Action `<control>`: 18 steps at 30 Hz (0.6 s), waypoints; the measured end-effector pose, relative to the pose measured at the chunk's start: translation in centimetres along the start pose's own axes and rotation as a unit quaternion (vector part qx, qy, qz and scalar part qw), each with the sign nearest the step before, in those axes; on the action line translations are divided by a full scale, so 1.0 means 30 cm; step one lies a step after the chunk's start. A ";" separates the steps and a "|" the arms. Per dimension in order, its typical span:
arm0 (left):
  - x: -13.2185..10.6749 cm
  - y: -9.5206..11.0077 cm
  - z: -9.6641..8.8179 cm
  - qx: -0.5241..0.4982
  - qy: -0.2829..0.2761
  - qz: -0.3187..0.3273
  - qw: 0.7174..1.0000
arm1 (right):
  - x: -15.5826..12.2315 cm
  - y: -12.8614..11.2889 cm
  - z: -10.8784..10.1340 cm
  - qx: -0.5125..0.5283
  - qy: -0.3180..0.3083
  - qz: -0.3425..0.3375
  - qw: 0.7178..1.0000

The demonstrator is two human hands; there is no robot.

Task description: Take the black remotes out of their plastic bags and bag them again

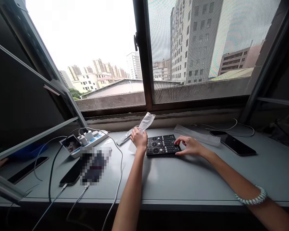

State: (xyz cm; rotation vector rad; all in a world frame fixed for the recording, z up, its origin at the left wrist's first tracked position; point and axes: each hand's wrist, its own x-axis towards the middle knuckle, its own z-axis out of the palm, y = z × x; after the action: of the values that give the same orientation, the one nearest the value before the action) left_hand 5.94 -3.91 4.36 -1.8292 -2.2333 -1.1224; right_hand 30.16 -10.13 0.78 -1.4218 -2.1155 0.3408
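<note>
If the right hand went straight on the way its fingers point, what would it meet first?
The right hand would most likely meet the nearest black remote control first: it is poised right around that remote's end, though whether they touch is hard to tell.

1. There is a single view, worn on the person's head – it looks forward and down across the desk [195, 183].
2. It stands near: the left hand [139, 139] and right hand [186, 146] show around mid-frame, with the arms coming in from below and lower right.
3. The upper part faces the window [148, 64] (a tall building [195, 41] stands far outside).
4. The view is wide – a slanting metal post [73, 104] shows at left.
</note>
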 end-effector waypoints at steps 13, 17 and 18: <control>-0.041 0.014 -0.002 0.130 -0.208 -0.005 0.969 | -0.003 0.005 -0.010 0.014 -0.010 0.042 0.999; -0.042 0.017 -0.004 0.147 -0.210 -0.016 0.966 | -0.004 0.008 -0.004 0.002 -0.032 0.060 0.998; -0.043 0.016 -0.004 0.147 -0.214 -0.016 0.966 | -0.004 0.008 -0.002 0.003 -0.037 0.059 0.998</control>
State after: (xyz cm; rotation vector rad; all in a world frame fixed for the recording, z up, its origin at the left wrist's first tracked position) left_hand 6.69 -5.02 4.10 -2.0553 -2.4815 -0.3833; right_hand 30.41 -10.15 0.68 -1.5562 -2.0915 0.4525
